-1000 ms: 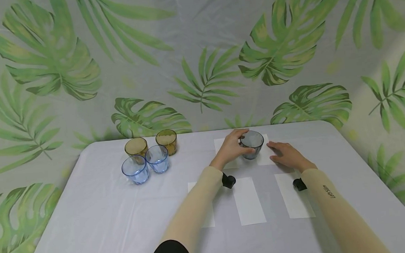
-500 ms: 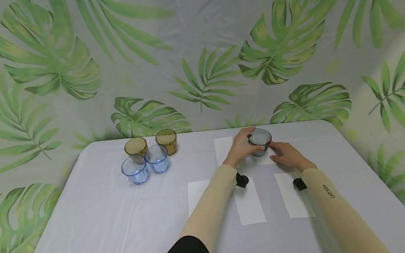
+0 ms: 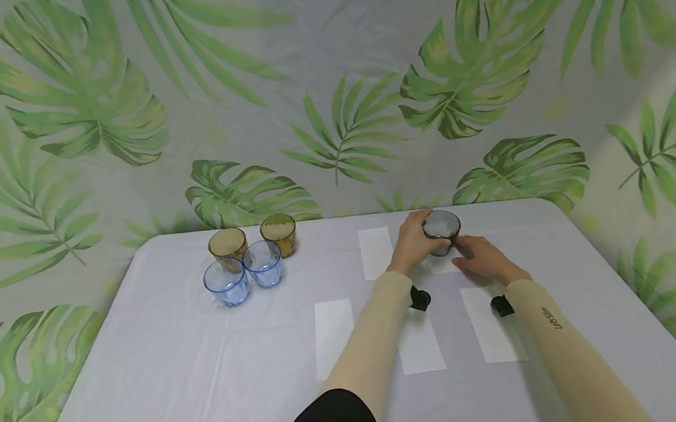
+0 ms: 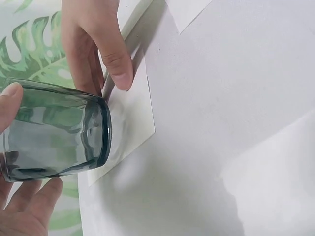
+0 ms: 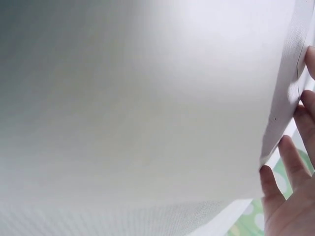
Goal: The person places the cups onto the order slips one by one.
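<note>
A grey tinted glass tumbler (image 3: 442, 228) is upright at the far right part of the table, over a white paper card (image 3: 444, 265). My left hand (image 3: 413, 241) grips it from the left, thumb on the near side and fingers round the far side. In the left wrist view the base of the tumbler (image 4: 59, 132) is close to the card; whether they touch I cannot tell. My right hand (image 3: 485, 257) rests by the card, fingers loosely extended just right of the tumbler. In the right wrist view its fingers (image 5: 293, 162) lie along a pale edge.
Two amber glasses (image 3: 279, 236) and two blue glasses (image 3: 227, 284) stand in a cluster at the far left. Another white card (image 3: 376, 254) lies left of the left hand. Nearer cards (image 3: 333, 332) form a row, partly under the forearms. A leaf-print cloth (image 3: 336, 106) hangs behind the table.
My left hand has carried the grey tumbler rightward and slightly away, to beside the right hand. The right hand has stayed nearly in place.
</note>
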